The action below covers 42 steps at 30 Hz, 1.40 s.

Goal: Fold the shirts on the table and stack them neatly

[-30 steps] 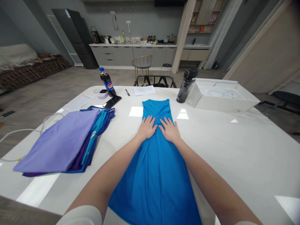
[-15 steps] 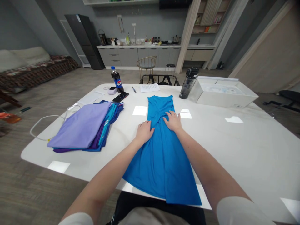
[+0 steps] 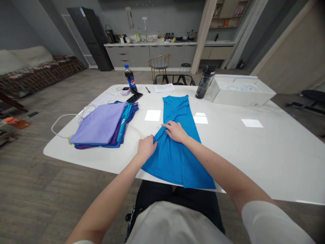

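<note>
- Right hand (image 3: 175, 131): moved from the right side of the sky-blue, smooth fabric garment (image 3: 177, 159) to its left edge; left hand (image 3: 146, 148) has shifted down that edge.
- Handling is now concentrated on the left edge, apparently to adjust the cloth there.
- Left hand: fingers curled, grasping the edge. Right hand: fingers bent on the cloth; cannot tell whether it grips.
- Garment: lies lengthwise on the glossy white desk (image 3: 254, 156), hem at the near edge.
- Folded clothes stack, lilac on top (image 3: 100, 123): left of the garment, apart.

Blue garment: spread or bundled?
Spread lengthwise, but creased near the right hand: the blue garment reaches the near edge of the table.
</note>
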### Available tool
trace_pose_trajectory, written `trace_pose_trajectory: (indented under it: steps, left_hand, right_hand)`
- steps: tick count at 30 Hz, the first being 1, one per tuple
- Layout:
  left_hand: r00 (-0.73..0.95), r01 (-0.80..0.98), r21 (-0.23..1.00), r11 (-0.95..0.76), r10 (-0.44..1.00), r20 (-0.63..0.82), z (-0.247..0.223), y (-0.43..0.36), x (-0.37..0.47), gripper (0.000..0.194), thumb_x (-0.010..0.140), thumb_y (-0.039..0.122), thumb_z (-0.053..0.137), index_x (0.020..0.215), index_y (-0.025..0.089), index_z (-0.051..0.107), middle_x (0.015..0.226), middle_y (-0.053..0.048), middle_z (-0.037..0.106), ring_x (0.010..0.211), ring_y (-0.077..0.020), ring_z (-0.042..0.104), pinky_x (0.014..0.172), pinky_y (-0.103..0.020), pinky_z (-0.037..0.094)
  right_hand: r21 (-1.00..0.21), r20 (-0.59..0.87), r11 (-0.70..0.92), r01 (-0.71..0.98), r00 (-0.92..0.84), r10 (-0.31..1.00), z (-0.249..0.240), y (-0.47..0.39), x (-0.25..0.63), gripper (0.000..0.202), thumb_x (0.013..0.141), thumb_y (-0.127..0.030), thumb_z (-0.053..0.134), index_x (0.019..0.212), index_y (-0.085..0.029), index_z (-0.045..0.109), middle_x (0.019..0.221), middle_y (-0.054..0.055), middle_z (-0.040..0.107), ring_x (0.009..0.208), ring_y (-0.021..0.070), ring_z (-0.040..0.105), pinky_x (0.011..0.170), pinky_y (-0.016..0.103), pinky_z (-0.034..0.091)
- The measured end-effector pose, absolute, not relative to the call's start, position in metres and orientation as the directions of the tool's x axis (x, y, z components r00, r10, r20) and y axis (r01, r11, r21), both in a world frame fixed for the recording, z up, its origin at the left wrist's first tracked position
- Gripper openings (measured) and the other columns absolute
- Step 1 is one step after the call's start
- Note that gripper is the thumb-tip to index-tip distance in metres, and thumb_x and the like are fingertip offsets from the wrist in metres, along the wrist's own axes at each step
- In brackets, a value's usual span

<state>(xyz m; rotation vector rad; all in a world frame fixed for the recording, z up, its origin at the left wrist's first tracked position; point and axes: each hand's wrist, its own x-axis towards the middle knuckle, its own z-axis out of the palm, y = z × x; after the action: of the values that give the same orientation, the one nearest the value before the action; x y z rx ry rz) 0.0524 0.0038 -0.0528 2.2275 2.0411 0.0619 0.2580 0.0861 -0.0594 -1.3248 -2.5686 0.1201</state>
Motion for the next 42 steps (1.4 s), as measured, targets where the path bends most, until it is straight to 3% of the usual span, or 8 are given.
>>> trace_pose_trajectory:
  steps: [7,14,18,21,25,31,37,42]
  left_hand:
    - [0.117,0.992,0.054,-0.114,0.992,-0.048,-0.046,-0.043,0.025,0.023,0.097,0.032,0.046,0.097,0.019,0.065,0.087,-0.011,0.075,0.089,-0.0297,0.072,0.087,-0.043,0.044]
    - [0.145,0.841,0.523,-0.141,0.989,0.035,0.002,-0.079,0.037,0.021,0.095,0.037,0.055,0.11,0.024,0.063,0.075,0.0,0.068,0.071,-0.0203,0.067,0.065,-0.029,0.044]
    - [0.301,0.728,0.618,-0.297,0.948,0.1,0.026,-0.097,0.085,0.026,0.093,0.033,0.06,0.118,0.026,0.063,0.089,0.0,0.07,0.08,-0.0191,0.068,0.072,-0.029,0.049]
    - [0.5,0.676,0.597,-0.432,0.864,0.059,0.021,-0.109,0.12,0.035,0.095,0.037,0.059,0.128,0.026,0.06,0.104,-0.004,0.072,0.092,-0.0217,0.069,0.078,-0.031,0.052]
    - [0.794,0.491,0.611,-0.621,0.608,-0.02,-0.005,-0.109,0.133,0.038,0.098,0.04,0.056,0.133,0.027,0.061,0.114,-0.004,0.072,0.098,-0.0197,0.069,0.085,-0.029,0.053]
    - [0.76,0.601,0.344,-0.722,0.649,0.035,-0.034,-0.085,0.106,0.029,0.1,0.026,0.05,0.124,0.02,0.065,0.115,-0.01,0.067,0.108,-0.0241,0.063,0.097,-0.038,0.05]
    - [0.801,0.588,0.268,-0.764,0.596,-0.057,-0.037,-0.098,0.09,0.03,0.096,0.045,0.06,0.116,0.023,0.064,0.108,-0.007,0.067,0.103,-0.0239,0.064,0.089,-0.036,0.048]
    - [0.791,0.608,0.229,-0.76,0.604,-0.097,-0.038,-0.107,0.087,0.026,0.094,0.033,0.061,0.118,0.023,0.064,0.112,-0.008,0.067,0.105,-0.0244,0.063,0.09,-0.036,0.048]
  right_hand:
    - [-0.109,0.124,0.626,0.772,-0.614,0.779,-0.052,0.061,0.232,0.026,0.103,-0.028,0.048,0.111,-0.023,0.072,0.113,0.011,0.064,0.107,0.0256,0.055,0.09,0.038,0.032]
    - [-0.261,0.29,0.542,0.799,-0.471,0.833,-0.041,0.045,0.258,0.027,0.106,-0.027,0.039,0.114,-0.019,0.064,0.114,0.011,0.066,0.106,0.0242,0.058,0.089,0.033,0.036]
    - [-0.367,0.302,0.443,0.818,-0.346,0.888,-0.043,0.03,0.297,0.028,0.106,-0.026,0.037,0.119,-0.019,0.061,0.117,0.01,0.065,0.102,0.0228,0.06,0.087,0.031,0.042]
    - [-0.404,0.237,0.318,0.858,-0.237,0.942,-0.052,0.012,0.326,0.027,0.104,-0.026,0.04,0.119,-0.019,0.062,0.116,0.01,0.066,0.098,0.0226,0.062,0.086,0.031,0.044]
    - [-0.469,0.119,0.171,0.867,-0.13,0.984,-0.062,-0.027,0.348,0.029,0.104,-0.034,0.043,0.117,-0.02,0.065,0.1,0.006,0.073,0.089,0.0214,0.066,0.08,0.03,0.046]
    - [-0.328,0.0,0.115,0.937,-0.122,0.992,-0.059,-0.091,0.333,0.048,0.096,-0.066,0.05,0.096,-0.024,0.072,0.087,0.007,0.075,0.084,0.0256,0.069,0.072,0.031,0.045]
    - [-0.186,-0.113,0.058,0.981,-0.08,0.99,-0.054,-0.116,0.318,0.043,0.096,-0.059,0.055,0.099,-0.019,0.072,0.092,0.015,0.075,0.085,0.0315,0.071,0.073,0.037,0.047]
    - [-0.241,-0.15,0.072,0.968,-0.11,0.982,-0.051,-0.12,0.321,0.038,0.095,-0.054,0.058,0.081,-0.021,0.071,0.086,0.013,0.075,0.086,0.0302,0.07,0.072,0.035,0.048]
